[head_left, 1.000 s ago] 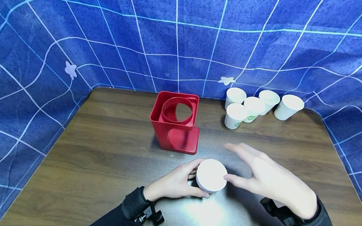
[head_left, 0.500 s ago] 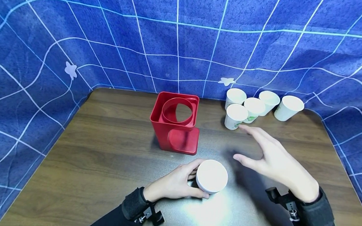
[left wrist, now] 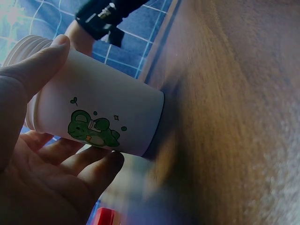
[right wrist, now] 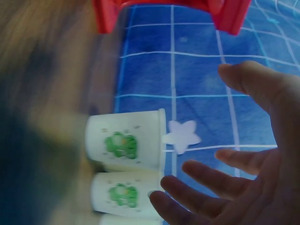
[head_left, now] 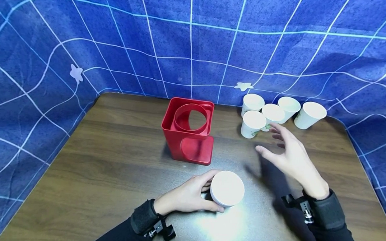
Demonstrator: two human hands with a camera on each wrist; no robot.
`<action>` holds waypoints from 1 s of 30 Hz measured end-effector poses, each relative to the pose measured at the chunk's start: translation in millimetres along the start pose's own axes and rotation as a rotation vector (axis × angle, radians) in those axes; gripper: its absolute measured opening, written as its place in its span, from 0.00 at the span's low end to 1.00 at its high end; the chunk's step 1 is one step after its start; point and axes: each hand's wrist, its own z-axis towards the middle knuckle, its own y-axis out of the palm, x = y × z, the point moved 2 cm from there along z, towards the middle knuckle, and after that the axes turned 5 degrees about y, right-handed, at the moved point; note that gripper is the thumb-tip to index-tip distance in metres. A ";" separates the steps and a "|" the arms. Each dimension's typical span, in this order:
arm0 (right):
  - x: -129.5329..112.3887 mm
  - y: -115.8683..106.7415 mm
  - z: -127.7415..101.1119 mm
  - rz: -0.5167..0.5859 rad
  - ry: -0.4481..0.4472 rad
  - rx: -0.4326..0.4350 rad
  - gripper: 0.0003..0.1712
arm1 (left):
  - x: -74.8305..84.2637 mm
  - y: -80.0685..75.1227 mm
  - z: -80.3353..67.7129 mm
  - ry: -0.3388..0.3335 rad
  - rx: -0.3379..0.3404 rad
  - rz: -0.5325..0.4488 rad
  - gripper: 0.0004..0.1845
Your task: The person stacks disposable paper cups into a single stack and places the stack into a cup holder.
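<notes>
Reaching toward the group of paper cups (head_left: 271, 113) in the upper right of the frame, the right hand (head_left: 291, 159) has its fingers apart and holds nothing. The left hand (head_left: 189, 196) grips one paper cup (head_left: 227, 188) standing on the bench (head_left: 113, 167), low in the centre. I think the nearest cup (head_left: 252, 124) should be taken gently at its side, so its neighbours stay upright.

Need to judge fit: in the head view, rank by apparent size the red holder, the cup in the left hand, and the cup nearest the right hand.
1. red holder
2. held cup, though it sits closer to the camera
3. nearest far cup; true size versus the held cup is unsure.
</notes>
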 end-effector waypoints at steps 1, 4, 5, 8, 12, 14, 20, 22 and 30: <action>3.1 2.0 2.0 0.013 0.014 -0.002 0.44 | 0.1 0.0 -0.1 0.000 0.000 -0.001 0.45; 10.7 8.0 6.9 0.030 0.031 -0.013 0.43 | 0.4 -0.2 -0.3 0.002 0.001 0.001 0.45; 13.0 9.9 7.9 0.031 0.032 -0.022 0.43 | 0.4 -0.2 -0.3 0.003 0.000 0.001 0.45; 18.7 15.2 9.9 0.025 0.041 -0.052 0.43 | 0.7 -0.3 -0.2 0.005 -0.001 0.006 0.45; 25.2 20.9 11.4 0.003 0.055 -0.076 0.45 | 1.1 -0.4 0.3 0.005 -0.002 0.005 0.45; 27.8 23.2 12.3 -0.014 0.058 -0.083 0.46 | 1.3 -0.4 0.3 0.004 -0.003 0.004 0.45; 32.1 28.3 14.3 -0.066 0.046 -0.103 0.50 | 0.7 -0.7 0.5 0.006 -0.005 0.006 0.44; 32.4 30.3 15.6 -0.066 0.031 -0.110 0.50 | 0.1 -1.0 0.4 0.008 -0.005 0.006 0.44; 35.4 39.0 23.6 -0.054 -0.013 -0.090 0.50 | -0.5 -1.4 -0.2 0.011 -0.005 -0.001 0.44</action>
